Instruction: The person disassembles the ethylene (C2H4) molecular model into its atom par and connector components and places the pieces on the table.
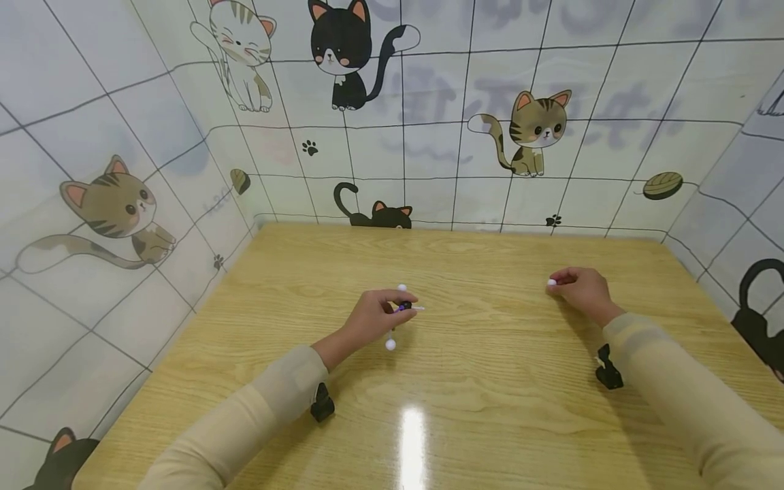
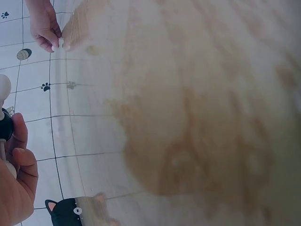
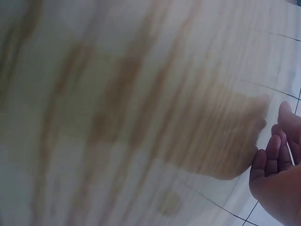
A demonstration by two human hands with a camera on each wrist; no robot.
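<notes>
Head: model [image 1: 405, 305] in left hand [image 1: 371, 317], 1 white ball [image 1: 552, 282] in right hand [image 1: 583, 291]

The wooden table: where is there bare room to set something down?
The wooden table has its widest bare patch between the left hand and right hand, continuing nearer between the left sleeve and right sleeve. Another strip borders the back wall, beyond both hands. It's tightest where the left hand holds a ball-and-stick piece and the right pinches a white ball.

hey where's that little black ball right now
In the head view, the black ball is in the left hand, left of the right hand, with one white ball above and another white ball below it in frame.
</notes>
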